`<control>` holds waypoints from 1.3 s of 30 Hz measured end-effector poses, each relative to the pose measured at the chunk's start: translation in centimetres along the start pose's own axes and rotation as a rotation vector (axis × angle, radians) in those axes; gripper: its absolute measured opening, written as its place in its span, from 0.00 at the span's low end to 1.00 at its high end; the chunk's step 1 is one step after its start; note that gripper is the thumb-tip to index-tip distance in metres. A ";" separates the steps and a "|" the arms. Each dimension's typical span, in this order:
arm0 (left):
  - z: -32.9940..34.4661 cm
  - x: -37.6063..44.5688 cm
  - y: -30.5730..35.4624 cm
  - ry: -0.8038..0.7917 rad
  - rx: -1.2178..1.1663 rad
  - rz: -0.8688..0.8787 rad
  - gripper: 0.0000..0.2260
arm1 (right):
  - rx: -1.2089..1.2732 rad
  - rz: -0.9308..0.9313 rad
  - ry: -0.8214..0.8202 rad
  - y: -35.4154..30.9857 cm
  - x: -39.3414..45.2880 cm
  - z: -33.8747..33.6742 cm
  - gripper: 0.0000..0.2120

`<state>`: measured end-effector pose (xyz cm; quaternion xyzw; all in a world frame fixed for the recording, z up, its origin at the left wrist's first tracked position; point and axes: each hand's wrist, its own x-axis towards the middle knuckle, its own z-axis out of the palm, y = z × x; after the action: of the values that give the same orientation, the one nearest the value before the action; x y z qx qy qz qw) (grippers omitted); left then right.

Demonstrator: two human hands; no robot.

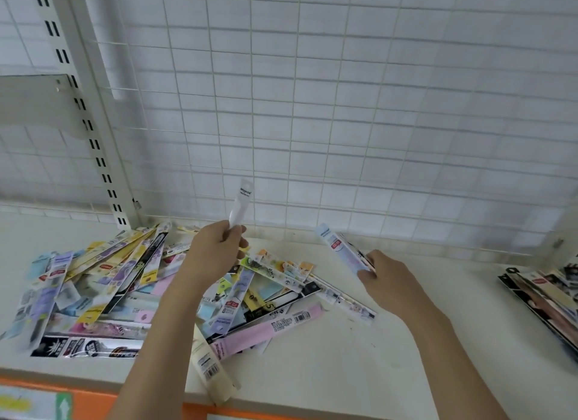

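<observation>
A heap of several long, flat packets [103, 291] in purple, yellow, pink, blue and black lies on the white shelf [312, 357]. My left hand [215, 250] is raised above the heap and grips a white packet [240, 200] that points upward. My right hand [387, 282] holds a small bundle of packets, a pale blue one [341, 250] on top, slanting up to the left just above the shelf.
A white wire grid panel [344, 106] backs the shelf, with a slotted upright post [90, 131] and a bracket at the left. A second stack of packets [544, 297] lies at the right edge. An orange strip [93, 401] runs along the shelf's front.
</observation>
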<state>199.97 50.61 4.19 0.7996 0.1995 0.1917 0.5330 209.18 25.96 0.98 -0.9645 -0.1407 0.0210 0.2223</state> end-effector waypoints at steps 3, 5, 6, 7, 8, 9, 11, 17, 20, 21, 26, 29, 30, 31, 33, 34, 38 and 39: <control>0.3 0.3 -0.2 -0.010 0.002 -0.018 0.09 | 0.091 0.019 0.020 -0.1 -1.3 -0.2 0.13; 0.6 0.5 -0.8 -0.003 0.085 -0.007 0.08 | 0.152 0.030 0.023 -0.5 -2.0 0.0 0.15; 0.8 0.8 -1.2 -0.008 0.153 -0.006 0.08 | 0.179 0.030 0.023 -0.6 -2.4 0.1 0.16; 1.1 1.1 -1.6 -0.026 0.228 -0.015 0.08 | 0.202 0.027 0.023 -0.7 -2.6 0.3 0.17; 1.4 1.3 -1.8 -0.063 0.301 -0.034 0.09 | 0.223 0.023 0.026 -0.7 -2.8 0.4 0.18; 1.8 1.7 -2.2 -0.100 0.376 -0.050 0.09 | 0.243 0.021 0.030 -0.7 -3.0 0.4 0.18; 2.5 2.5 -2.7 -0.150 0.529 -0.070 0.10 | 0.262 0.033 0.039 -0.5 -3.1 0.4 0.18; 4.3 3.1 -3.5 -0.228 0.675 -0.102 0.24 | 0.283 0.070 0.075 0.2 -3.5 0.0 0.17; 4.7 2.9 -3.3 -0.230 0.722 -0.102 0.25 | 0.318 0.100 0.082 0.5 -3.7 -0.1 0.16; 4.8 3.0 -3.2 -0.230 0.741 -0.092 0.24 | 0.323 0.107 0.075 0.5 -3.7 -0.1 0.15; 4.0 3.1 -2.5 -0.296 0.655 -0.144 0.11 | 0.389 0.110 0.097 -0.3 -3.4 0.3 0.16; 3.1 2.6 -2.3 -0.284 0.504 -0.147 0.08 | 0.411 0.099 0.077 -0.9 -2.9 0.8 0.15; 2.8 2.3 -2.1 -0.264 0.466 -0.148 0.11 | 0.428 0.090 0.057 -1.1 -2.7 1.1 0.13; 2.3 2.1 -1.9 -0.240 0.427 -0.143 0.14 | 0.447 0.081 0.033 -1.2 -2.5 1.2 0.10; 1.3 1.7 -1.5 -0.196 0.353 -0.145 0.19 | 0.461 0.054 -0.010 -1.8 -2.4 1.4 0.07; 0.9 1.5 -1.4 -0.190 0.332 -0.142 0.20 | 0.449 0.029 -0.028 -2.0 -2.4 1.5 0.09; -0.8 0.6 -1.7 -0.159 0.352 -0.097 0.08 | 0.374 -0.048 -0.050 -3.4 -2.4 2.0 0.04; -1.2 0.1 -1.5 -0.182 0.366 -0.105 0.12 | 0.351 -0.067 -0.060 -3.8 -2.5 2.2 0.06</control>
<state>199.24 52.12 3.23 0.8857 0.2233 0.0512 0.4039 205.53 29.48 0.61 -0.9047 -0.1737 0.0665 0.3834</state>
